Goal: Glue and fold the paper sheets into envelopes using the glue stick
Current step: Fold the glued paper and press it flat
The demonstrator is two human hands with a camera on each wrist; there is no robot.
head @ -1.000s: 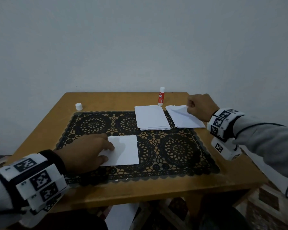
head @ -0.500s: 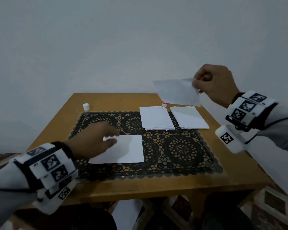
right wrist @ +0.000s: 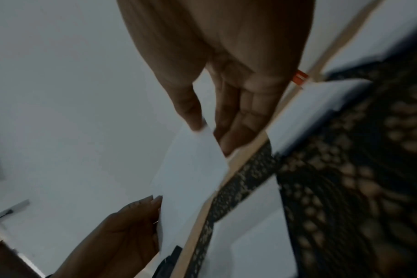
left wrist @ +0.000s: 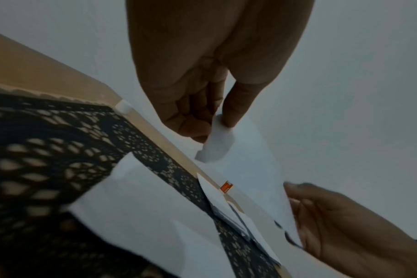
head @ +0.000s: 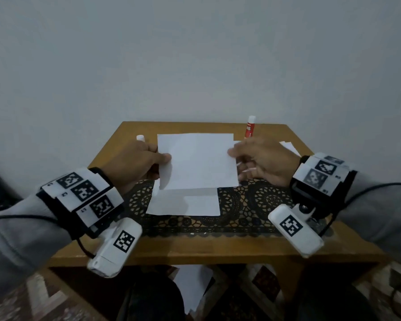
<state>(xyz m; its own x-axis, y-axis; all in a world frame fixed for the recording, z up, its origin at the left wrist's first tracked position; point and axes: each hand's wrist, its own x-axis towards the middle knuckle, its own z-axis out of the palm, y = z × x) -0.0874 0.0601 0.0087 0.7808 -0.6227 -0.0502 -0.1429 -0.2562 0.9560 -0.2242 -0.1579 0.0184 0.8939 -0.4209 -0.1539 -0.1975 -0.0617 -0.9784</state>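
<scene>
Both hands now share one sheet: left hand [head: 137, 164] has left the folded paper [head: 185, 202] on the mat and pinches the raised sheet [head: 198, 161] opposite the right hand [head: 264, 162]. No glue applied yet, I'd judge; glue stick [head: 249, 128] stands uncapped at the surface's [head: 218, 249] far edge, against a bare wall.

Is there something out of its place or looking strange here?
Yes: a white sheet lies on the floor under the table, apart from the papers above. Also the glue stick stands uncapped; its cap sits far left.
</scene>
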